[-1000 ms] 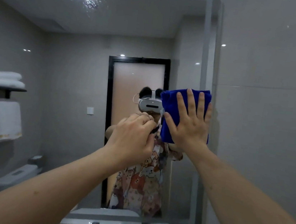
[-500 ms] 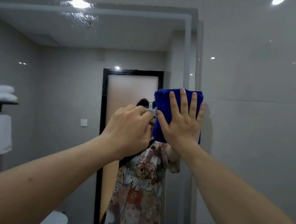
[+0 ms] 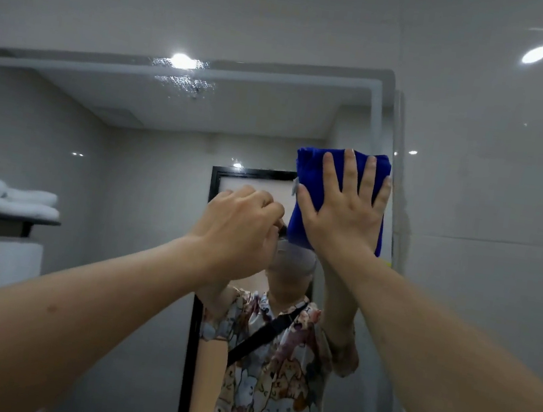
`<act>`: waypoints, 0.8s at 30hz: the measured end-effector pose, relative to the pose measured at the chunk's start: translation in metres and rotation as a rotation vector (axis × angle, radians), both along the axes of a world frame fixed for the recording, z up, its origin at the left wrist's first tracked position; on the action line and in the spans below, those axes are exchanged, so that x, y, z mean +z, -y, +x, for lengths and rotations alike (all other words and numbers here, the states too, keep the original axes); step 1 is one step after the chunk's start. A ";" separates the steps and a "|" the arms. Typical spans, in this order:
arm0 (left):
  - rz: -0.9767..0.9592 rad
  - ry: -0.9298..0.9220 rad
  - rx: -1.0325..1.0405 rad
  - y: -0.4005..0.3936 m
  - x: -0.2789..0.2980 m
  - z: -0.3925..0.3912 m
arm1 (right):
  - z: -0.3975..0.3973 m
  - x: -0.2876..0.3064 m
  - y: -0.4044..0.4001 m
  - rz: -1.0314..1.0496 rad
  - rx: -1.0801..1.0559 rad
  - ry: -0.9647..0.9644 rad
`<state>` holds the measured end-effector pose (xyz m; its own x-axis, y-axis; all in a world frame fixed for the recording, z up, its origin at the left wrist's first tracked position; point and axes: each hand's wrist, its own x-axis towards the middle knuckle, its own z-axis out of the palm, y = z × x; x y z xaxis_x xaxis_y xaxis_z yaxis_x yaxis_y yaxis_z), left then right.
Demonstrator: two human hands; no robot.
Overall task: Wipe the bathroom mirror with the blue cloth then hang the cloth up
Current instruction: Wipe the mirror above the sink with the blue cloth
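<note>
The folded blue cloth [image 3: 308,169] lies flat against the bathroom mirror [image 3: 127,138], close to its upper right corner. My right hand [image 3: 344,215] presses it to the glass with fingers straight and spread. My left hand [image 3: 239,229] is raised just left of the cloth, its fingers curled into a fist; nothing shows inside it. Whether it touches the cloth's lower left edge I cannot tell. Water droplets [image 3: 184,82] speckle the glass near the top.
The mirror's right edge [image 3: 382,123] meets a glossy grey tiled wall [image 3: 488,200]. Reflected in the glass are a shelf of folded white towels [image 3: 5,196], a dark-framed door [image 3: 208,232] and a person in a patterned shirt.
Both hands and the cloth have moved up the mirror toward its top right corner. My view has tilted upward, so the sink edge has dropped out of sight.
</note>
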<state>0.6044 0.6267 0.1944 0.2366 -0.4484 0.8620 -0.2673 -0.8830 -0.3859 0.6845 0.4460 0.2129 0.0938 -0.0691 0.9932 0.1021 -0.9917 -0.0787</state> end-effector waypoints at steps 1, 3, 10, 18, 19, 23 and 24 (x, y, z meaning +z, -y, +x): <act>-0.001 0.003 0.011 -0.005 0.003 0.001 | 0.000 0.003 -0.004 -0.005 -0.001 0.001; -0.002 -0.011 0.033 -0.017 0.006 0.001 | 0.000 0.005 -0.011 -0.007 -0.007 0.003; -0.054 0.005 0.091 -0.050 0.011 0.006 | 0.001 0.008 -0.038 -0.017 0.005 0.001; -0.091 -0.023 0.131 -0.093 0.007 0.003 | 0.000 0.007 -0.095 -0.078 -0.001 -0.008; -0.094 -0.029 0.139 -0.099 0.006 0.002 | -0.001 0.006 -0.104 -0.087 -0.003 -0.013; -0.101 -0.045 0.171 -0.128 0.006 0.001 | -0.001 0.004 -0.146 -0.136 0.007 -0.035; -0.099 -0.042 0.189 -0.136 0.005 0.001 | 0.000 0.004 -0.157 -0.143 0.009 -0.035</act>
<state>0.6052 0.7624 0.1992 0.3448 -0.3064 0.8873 -0.1070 -0.9519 -0.2872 0.6841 0.6031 0.2167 0.1290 0.0737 0.9889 0.1104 -0.9921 0.0595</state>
